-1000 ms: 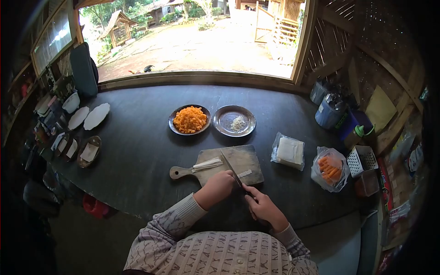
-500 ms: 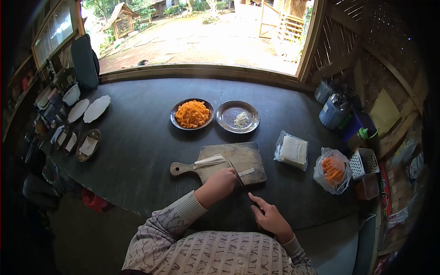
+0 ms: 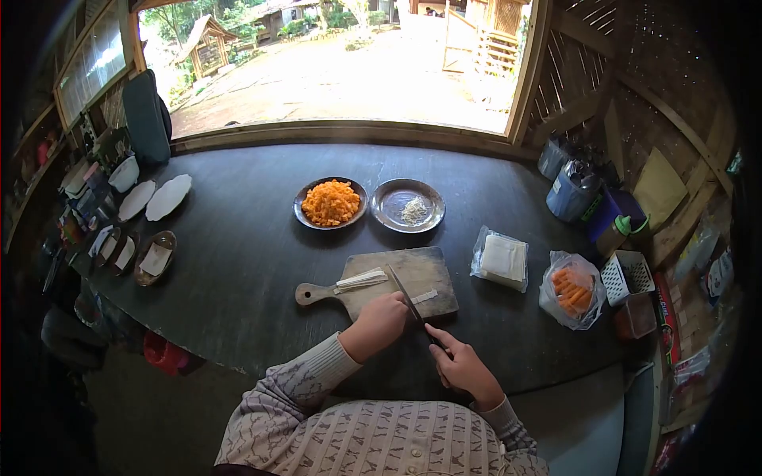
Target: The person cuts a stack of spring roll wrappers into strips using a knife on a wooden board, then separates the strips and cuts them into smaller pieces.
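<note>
My right hand point(image 3: 467, 367) is closed round the dark handle of a long kitchen knife point(image 3: 408, 300). Its blade slants across a wooden cutting board point(image 3: 425, 264), tip pointing away from me. On the board, just left of the blade, my left hand point(image 3: 379, 324) has its fingers bent and pressed together; what lies under them is hidden. Short cut pale pieces point(image 3: 425, 297) lie right of the blade, close to those fingertips. Toward the board's handle rests a bundle of long pale strips point(image 3: 361, 280), beyond my left hand and apart from it.
Behind the board stand a plate of diced orange food point(image 3: 330, 203) and a plate point(image 3: 389, 220) with fine pale shreds. To the right are a pack of square white sheets point(image 3: 502, 260), a bag of orange pieces point(image 3: 573, 291) and a white basket point(image 3: 627, 278). Small dishes point(image 3: 155, 259) sit left.
The knife and my right hand have shifted slightly, the blade reaching a little farther up the board. My left hand stays in nearly the same place. The camera view has tilted slightly.
</note>
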Demonstrator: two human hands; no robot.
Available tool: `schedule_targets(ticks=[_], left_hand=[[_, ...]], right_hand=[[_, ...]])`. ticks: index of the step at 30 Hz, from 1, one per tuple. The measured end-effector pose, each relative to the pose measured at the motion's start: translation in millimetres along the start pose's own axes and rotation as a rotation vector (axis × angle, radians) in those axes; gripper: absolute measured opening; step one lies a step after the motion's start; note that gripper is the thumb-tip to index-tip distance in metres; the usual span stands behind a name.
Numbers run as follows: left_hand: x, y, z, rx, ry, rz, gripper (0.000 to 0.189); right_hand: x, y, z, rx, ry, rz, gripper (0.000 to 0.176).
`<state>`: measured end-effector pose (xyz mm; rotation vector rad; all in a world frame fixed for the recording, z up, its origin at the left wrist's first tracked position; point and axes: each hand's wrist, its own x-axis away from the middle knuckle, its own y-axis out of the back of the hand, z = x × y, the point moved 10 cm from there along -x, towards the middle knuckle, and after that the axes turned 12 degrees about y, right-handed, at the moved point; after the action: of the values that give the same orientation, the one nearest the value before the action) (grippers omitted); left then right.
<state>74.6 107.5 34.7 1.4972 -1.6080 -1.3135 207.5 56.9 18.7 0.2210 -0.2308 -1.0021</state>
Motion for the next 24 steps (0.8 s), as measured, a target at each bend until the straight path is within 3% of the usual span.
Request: schedule_targets(ticks=[22, 24], left_hand=[[-2.4, -6.2, 5.6, 0.012, 0.046, 0.109, 0.013], [-0.6, -3.8, 3.6, 0.016, 0.055, 0.107, 0.013]], right_hand=[[-2.4, -1.8, 4.6, -0.023, 0.002, 0.011, 0.043], [-14.3, -2.6, 10.0, 0.085, 0.016, 0.009, 0.042]])
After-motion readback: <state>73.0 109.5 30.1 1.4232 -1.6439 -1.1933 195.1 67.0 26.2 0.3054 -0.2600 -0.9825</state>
